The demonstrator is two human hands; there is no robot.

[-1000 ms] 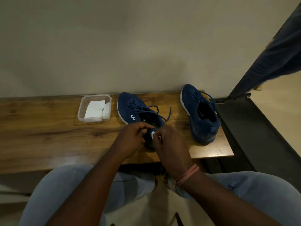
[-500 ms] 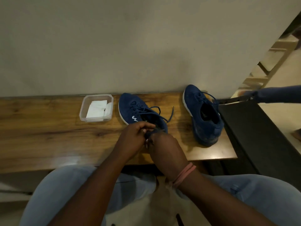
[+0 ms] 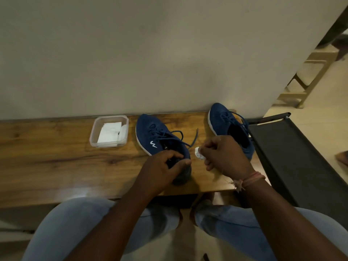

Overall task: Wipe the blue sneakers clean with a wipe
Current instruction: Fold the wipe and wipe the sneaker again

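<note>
1. Now left hand [image 3: 163, 167] grips the heel end of the nearer blue sneaker [image 3: 158, 137], fingers curled into the opening, thumb over the heel rim; sneaker lies on the wooden counter [image 3: 47, 155], toe toward the back edge, heel near the front edge, laces loose
2. Right hand [image 3: 225, 157] pinches a crumpled white wipe [image 3: 199, 153] between thumb and fingertips; wipe held just right of that sneaker's heel, apart from it
3. Second blue sneaker [image 3: 226, 121] sits at the counter's right end, toe at the back edge; right hand partly covers its heel
4. Clear plastic container [image 3: 108, 145] with folded white wipes stands just left of the nearer sneaker, near the back edge
5. Pink band [image 3: 253, 178] on right wrist; black stand [image 3: 293, 153] right of the counter
</note>
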